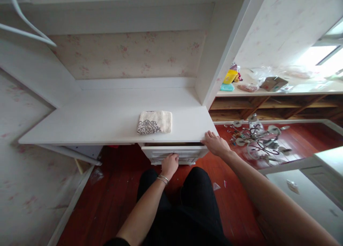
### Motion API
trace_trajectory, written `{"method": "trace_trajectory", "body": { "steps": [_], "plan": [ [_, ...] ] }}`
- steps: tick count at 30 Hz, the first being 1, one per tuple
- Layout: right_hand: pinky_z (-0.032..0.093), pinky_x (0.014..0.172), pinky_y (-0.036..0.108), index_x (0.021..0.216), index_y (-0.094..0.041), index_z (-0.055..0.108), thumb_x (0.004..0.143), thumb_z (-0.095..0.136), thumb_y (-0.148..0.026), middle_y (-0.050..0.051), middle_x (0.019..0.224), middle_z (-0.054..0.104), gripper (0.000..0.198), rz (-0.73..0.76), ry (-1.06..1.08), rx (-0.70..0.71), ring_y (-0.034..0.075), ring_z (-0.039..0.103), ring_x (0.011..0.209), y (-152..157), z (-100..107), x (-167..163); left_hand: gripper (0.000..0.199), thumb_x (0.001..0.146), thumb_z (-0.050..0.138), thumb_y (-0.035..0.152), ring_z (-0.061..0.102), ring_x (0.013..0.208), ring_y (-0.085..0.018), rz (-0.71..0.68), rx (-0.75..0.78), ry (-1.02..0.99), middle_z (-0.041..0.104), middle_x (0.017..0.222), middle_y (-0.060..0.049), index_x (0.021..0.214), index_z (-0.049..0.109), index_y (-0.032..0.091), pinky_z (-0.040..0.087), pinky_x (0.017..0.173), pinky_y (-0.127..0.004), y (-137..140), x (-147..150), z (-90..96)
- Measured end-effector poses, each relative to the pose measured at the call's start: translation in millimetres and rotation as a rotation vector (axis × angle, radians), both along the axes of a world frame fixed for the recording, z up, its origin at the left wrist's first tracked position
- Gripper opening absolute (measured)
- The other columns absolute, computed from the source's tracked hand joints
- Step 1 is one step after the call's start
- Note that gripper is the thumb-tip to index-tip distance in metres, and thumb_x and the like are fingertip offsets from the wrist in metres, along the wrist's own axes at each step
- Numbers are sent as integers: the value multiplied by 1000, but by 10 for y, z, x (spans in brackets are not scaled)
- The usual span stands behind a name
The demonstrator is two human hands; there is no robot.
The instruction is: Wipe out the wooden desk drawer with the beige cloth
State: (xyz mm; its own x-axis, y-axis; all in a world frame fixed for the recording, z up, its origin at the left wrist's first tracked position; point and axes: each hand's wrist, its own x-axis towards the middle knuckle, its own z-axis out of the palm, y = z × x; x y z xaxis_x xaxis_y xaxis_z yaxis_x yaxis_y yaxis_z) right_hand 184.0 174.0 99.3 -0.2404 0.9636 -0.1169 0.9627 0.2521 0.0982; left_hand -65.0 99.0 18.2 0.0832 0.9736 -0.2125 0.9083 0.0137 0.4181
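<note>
A white drawer [152, 153] stands slightly pulled out under the white desk [107, 110], with a dark gap along its top. At the middle of its front, my left hand [169, 166] is closed, fingers pinched around the drawer handle, which they mostly hide. My right hand [216, 144] lies open on the desk's right front corner, its fingers stretched over the edge beside the drawer. On the desktop above the drawer rests a folded cream towel [163, 121] with a dark scroll pattern; neither hand touches it.
On the right, a dismantled chandelier [270, 142] lies on the red wood floor [118, 199]. Behind it a low shelf unit [230, 103] bears a cardboard box [273, 83], plastic bags and a yellow item [229, 76]. A white cabinet [329, 160] stands at right; a white cable [29, 26] hangs upper left.
</note>
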Motion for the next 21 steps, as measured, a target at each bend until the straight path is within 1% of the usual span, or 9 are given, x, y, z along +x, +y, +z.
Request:
{"method": "trace_trajectory", "body": {
  "steps": [2,4,7,11,13,17,19,21],
  "plan": [
    [44,97,45,131,-9,45,99,33,-46,23,143,42,50,15,-10,32,33,42,130,-1,-25,8,29,95,41,29,64,98,-17,-10,-4,-9,66,115,-1,111,65,32,49,83,-28,-225,-24,8],
    [43,97,45,131,-8,45,99,32,-45,23,142,43,50,25,-13,48,33,42,130,3,-51,15,32,94,43,28,64,100,-17,-32,-9,-31,63,122,1,119,61,35,50,84,-28,-472,-55,13],
    [45,94,46,130,-8,46,98,32,-45,24,139,46,51,27,-21,32,33,45,127,13,-83,16,41,93,44,27,62,108,-18,-87,-45,-91,57,134,1,131,53,36,49,92,-30,-823,-103,19],
    [42,98,49,133,-6,43,98,32,-43,25,141,44,53,10,-23,77,35,43,128,-11,-135,3,49,91,45,29,57,119,-20,-160,-137,-152,52,141,1,139,47,35,46,101,-35,-1216,-168,53],
    [40,100,49,134,-6,42,98,31,-43,24,141,44,53,-2,-6,101,34,42,129,-42,-162,-2,51,90,45,31,53,124,-21,-185,-199,-187,48,144,2,140,46,35,43,105,-36,-1380,-211,84],
    [37,103,49,135,-5,43,98,30,-42,25,142,43,53,7,27,160,34,39,132,-108,-190,-17,53,90,45,37,43,134,-19,-239,-363,-314,42,148,1,142,44,32,33,114,-35,-1640,-336,131],
    [37,103,49,135,-5,42,98,29,-43,25,141,44,55,8,35,171,34,40,131,-127,-188,-28,51,92,41,42,41,135,-18,-277,-457,-396,43,146,2,141,45,31,30,115,-34,-1735,-410,134],
    [37,102,50,135,-5,41,97,31,-45,25,141,44,57,0,32,166,34,41,129,-134,-181,-41,49,94,36,47,42,134,-18,-304,-551,-462,47,144,3,139,48,32,29,115,-34,-1808,-474,132]
  ]
}}
